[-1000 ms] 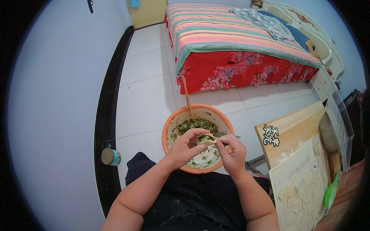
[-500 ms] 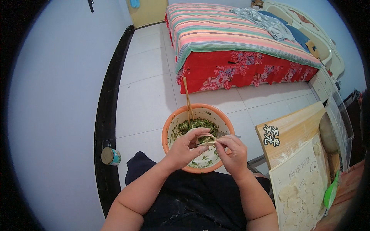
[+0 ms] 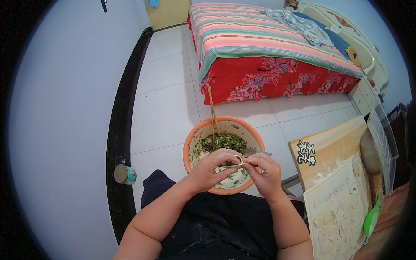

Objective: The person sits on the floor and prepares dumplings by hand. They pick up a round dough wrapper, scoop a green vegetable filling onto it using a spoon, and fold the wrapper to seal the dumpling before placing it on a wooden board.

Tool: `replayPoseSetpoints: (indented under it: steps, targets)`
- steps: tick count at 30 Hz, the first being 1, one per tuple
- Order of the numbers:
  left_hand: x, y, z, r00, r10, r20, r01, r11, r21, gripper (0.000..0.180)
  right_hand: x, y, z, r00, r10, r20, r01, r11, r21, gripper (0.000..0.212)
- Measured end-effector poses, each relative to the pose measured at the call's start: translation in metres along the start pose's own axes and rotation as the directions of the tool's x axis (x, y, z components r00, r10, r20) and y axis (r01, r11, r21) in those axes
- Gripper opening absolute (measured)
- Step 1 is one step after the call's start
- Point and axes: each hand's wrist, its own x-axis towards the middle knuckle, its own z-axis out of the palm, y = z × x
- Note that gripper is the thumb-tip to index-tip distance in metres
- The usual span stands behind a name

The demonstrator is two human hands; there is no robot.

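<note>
A dumpling (image 3: 238, 162), its pale wrapper folded partly around green filling, is held between both hands. My left hand (image 3: 210, 169) curls around its left side, fingers over the top and thumb below. At its right end, my right hand (image 3: 263, 170) pinches the wrapper's edge with thumb and fingertips. Much of the dumpling is hidden behind the fingers. Directly beneath is an orange-rimmed bowl (image 3: 189, 147) with chopped green filling (image 3: 225, 142) inside. A pair of wooden chopsticks (image 3: 212, 110) leans upright against the bowl's far side.
To the right, a wooden board (image 3: 327, 138) carries a white mat (image 3: 315, 196) with several flat dough wrappers (image 3: 333, 225). A green-handled tool (image 3: 371, 221) and a metal bowl (image 3: 369, 151) sit by it. A can (image 3: 125, 174) stands at left; a bed (image 3: 277, 73) is beyond.
The wrapper has been drawn narrower, and less filling shows. My left fingers have closed further over it, while my right hand keeps pinching its edge.
</note>
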Motion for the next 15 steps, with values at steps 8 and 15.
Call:
replayPoseSetpoints:
  steps: [8, 15]
  targets:
    - [0.0013, 0.0062, -0.0023, 1.0, -0.028, -0.004, 0.029, 0.999, 0.031, 0.023, -0.0019, 0.0017, 0.0014, 1.0, 0.014, -0.024, -0.015, 0.998, -0.057, 0.015]
    - [0.0017, 0.0009, -0.0006, 0.997, 0.038, 0.061, -0.043, 0.997, 0.072, 0.025, -0.0022, 0.0037, -0.0002, 0.997, -0.077, 0.016, 0.078, 0.994, -0.078, 0.017]
